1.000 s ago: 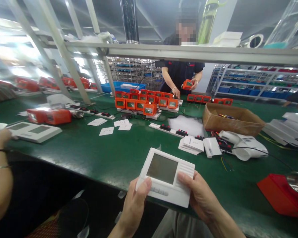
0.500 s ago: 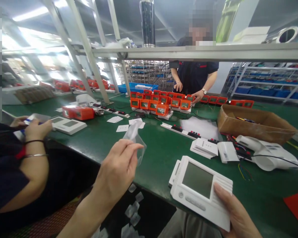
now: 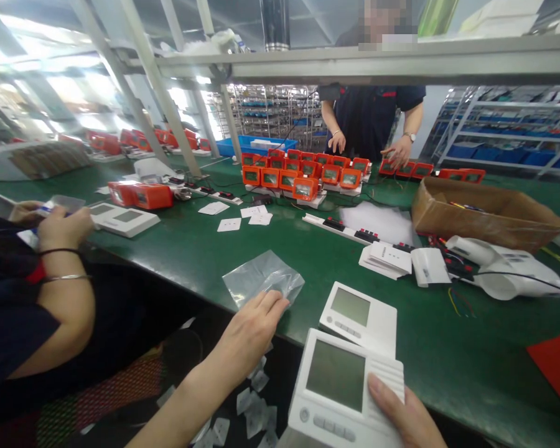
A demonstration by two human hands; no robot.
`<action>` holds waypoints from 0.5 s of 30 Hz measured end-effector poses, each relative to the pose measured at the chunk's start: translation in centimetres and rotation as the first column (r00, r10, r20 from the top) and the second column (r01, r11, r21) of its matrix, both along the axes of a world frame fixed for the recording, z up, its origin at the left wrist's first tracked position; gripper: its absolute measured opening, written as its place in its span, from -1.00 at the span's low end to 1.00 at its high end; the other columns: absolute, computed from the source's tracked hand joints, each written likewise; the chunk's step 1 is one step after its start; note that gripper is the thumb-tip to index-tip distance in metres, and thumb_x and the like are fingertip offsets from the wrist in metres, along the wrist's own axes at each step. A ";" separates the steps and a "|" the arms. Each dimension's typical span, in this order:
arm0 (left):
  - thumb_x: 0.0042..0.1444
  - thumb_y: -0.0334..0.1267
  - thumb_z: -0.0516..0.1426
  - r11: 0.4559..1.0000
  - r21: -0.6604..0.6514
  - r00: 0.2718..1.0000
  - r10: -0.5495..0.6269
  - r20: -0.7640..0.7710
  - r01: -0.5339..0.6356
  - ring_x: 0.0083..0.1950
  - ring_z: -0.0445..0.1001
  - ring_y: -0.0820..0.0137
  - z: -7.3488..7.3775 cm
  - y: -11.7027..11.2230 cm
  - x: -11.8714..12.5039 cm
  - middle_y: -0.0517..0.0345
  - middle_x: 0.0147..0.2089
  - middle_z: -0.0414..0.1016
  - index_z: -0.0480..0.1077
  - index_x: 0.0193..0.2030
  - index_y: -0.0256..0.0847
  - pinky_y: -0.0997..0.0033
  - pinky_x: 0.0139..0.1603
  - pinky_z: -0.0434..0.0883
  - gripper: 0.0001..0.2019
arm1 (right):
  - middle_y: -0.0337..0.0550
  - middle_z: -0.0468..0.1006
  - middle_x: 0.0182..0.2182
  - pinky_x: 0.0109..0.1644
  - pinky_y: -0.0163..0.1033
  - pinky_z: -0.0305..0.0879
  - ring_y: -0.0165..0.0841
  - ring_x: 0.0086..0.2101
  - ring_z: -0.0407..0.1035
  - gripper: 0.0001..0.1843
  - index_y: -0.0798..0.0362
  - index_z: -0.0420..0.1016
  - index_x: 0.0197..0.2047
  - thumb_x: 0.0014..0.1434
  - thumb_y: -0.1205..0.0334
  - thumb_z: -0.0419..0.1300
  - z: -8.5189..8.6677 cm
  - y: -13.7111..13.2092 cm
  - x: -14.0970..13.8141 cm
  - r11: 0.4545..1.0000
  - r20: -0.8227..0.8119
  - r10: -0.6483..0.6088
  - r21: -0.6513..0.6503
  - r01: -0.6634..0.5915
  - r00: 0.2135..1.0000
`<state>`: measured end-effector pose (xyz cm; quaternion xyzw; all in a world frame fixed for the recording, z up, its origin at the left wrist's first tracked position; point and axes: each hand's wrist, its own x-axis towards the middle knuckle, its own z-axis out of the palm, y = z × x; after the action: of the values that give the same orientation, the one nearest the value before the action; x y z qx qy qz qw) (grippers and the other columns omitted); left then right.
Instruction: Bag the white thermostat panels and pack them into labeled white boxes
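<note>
My right hand (image 3: 407, 418) grips the right side of a white wall controller (image 3: 340, 386) with a grey screen, held low at the table's near edge. A second white controller (image 3: 360, 312) lies flat on the green table (image 3: 191, 255) just beyond it. My left hand (image 3: 254, 330) reaches over the table edge, its fingers closed together on the near edge of a clear plastic bag (image 3: 261, 277) that lies on the table.
Several orange devices (image 3: 303, 177) stand in rows mid-table, where a person's hands (image 3: 396, 152) work across from me. A cardboard box (image 3: 485, 211), a white scanner (image 3: 508, 274), paper slips (image 3: 387, 258) and a red tray (image 3: 557, 364) are at the right. A co-worker's arm (image 3: 51, 267) is at the left. Film scraps (image 3: 254, 414) litter the floor.
My left hand let go of the controller, lifted the clear bag and has now brought it down onto the table. The controller in my right hand moved lower and nearer.
</note>
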<state>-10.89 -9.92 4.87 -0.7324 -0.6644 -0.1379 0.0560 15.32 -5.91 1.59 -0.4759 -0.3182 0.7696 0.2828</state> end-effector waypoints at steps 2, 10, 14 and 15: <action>0.13 -0.58 -0.05 1.000 0.011 1.000 -0.006 0.025 0.005 0.03 0.37 0.26 -0.3 -0.2 -0.1 0.05 -0.01 0.35 0.27 0.04 -0.20 0.14 0.08 0.41 -0.63 | 0.11 0.63 -0.29 0.08 0.08 0.28 0.05 -0.16 0.49 -0.37 0.17 0.56 -0.20 -0.23 -0.14 0.42 -0.3 -0.5 -0.5 1.000 -0.030 -0.002 -0.007 0.001 1.000; 0.18 -0.51 -0.10 0.999 0.013 0.934 -0.044 0.354 0.042 -0.11 0.43 0.38 -1.7 -1.0 0.3 0.13 -0.11 0.37 0.24 -0.06 -0.14 0.26 -0.02 0.44 -0.73 | 0.10 0.62 -0.26 0.05 0.09 0.30 0.02 -0.16 0.48 -0.39 0.18 0.56 -0.19 -0.22 -0.10 0.43 -0.3 -1.8 -1.8 0.999 -0.074 0.034 -0.011 -0.035 0.997; 0.18 -0.37 -0.03 1.000 -0.011 0.850 0.018 0.526 -0.014 -0.35 0.42 0.44 -2.2 -1.7 1.1 0.22 -0.29 0.38 0.21 -0.08 -0.14 0.40 -0.26 0.45 -0.82 | 0.10 0.62 -0.27 0.02 0.06 0.32 -0.02 -0.19 0.50 -0.34 0.20 0.52 -0.09 -0.17 -0.10 0.41 0.0 -2.3 -2.9 0.998 -0.155 0.066 0.005 -0.066 0.986; 0.16 -0.35 -0.01 1.000 -0.016 0.840 0.019 0.542 -0.012 -0.35 0.44 0.43 -2.2 -1.8 1.3 0.23 -0.30 0.39 0.22 -0.08 -0.14 0.41 -0.28 0.44 -0.82 | 0.09 0.62 -0.27 0.01 0.06 0.32 -0.04 -0.20 0.50 -0.33 0.21 0.50 -0.06 -0.15 -0.10 0.40 0.1 -2.3 -3.1 0.997 -0.178 0.076 0.012 -0.075 0.981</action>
<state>-9.62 -11.73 2.70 -0.6584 -0.6598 -0.3351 -0.1373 12.19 -8.26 1.73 -0.3918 -0.3115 0.8185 0.2819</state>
